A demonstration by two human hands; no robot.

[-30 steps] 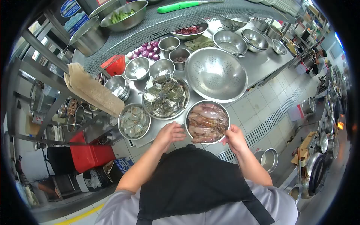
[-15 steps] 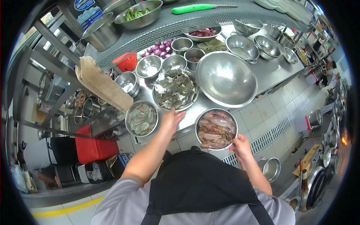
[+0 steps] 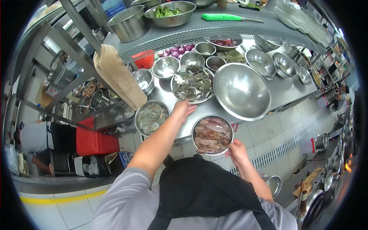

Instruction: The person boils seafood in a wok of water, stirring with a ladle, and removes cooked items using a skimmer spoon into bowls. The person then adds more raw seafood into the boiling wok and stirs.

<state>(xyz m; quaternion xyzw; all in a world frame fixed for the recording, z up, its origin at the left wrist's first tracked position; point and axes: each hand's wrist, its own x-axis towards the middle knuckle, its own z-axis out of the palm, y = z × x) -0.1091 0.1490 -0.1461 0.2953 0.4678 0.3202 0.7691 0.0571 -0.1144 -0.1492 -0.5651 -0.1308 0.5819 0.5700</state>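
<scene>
the round steel bowl (image 3: pixel 210 154) of crosswise pinkish-brown squid (image 3: pixel 212 132) is pinched at its right rim by the nearer right hand (image 3: pixel 237 150), the left hand (image 3: pixel 183 111) being held open by the steel crab bowl (image 3: pixel 202 101).

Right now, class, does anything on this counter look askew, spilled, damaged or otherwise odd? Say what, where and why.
The big perforated steel colander at the front of the steel counter looks oddly placed: its near rim appears to jut past the edge, over the tiled floor. I see no clear spill or damage.
</scene>
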